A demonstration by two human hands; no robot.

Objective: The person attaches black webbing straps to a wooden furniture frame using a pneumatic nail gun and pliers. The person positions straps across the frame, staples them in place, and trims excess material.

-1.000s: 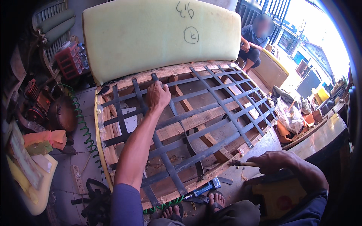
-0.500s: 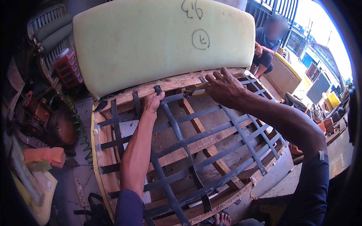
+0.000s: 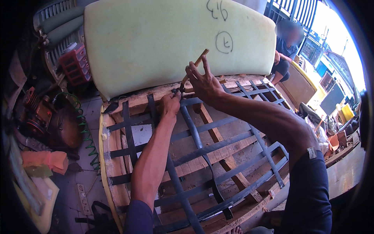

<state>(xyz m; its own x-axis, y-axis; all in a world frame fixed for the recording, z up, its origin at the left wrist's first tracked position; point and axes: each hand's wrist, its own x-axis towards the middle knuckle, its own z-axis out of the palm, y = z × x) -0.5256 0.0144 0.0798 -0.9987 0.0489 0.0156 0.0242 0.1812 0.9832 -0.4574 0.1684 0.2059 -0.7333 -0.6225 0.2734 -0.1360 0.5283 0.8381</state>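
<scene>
A sofa seat frame (image 3: 257,195) of bare wood lies before me, laced with black webbing straps (image 3: 200,150). At its far rail, my left hand (image 3: 170,104) pinches the end of a black webbing strap (image 3: 186,113). Close beside it, my right hand (image 3: 206,85) grips pincers (image 3: 203,56) with two tan handles spread apart, one pointing up and the other to the right. The pincers' dark jaws are at the strap end by my left fingers; whether they bite the strap, I cannot tell. One strap (image 3: 214,191) hangs loose near the middle.
A pale foam-covered backrest (image 3: 156,46) rises behind the far rail. To the left are a compressor (image 3: 50,124) with a green coiled hose (image 3: 83,136), a red drawer box (image 3: 74,62) and a power strip (image 3: 83,199). A person (image 3: 286,50) crouches at the back right.
My right hand has moved left to beside my left hand, and the pincers' handles now stand spread. My left hand stays at the strap end. The view has shifted slightly.
</scene>
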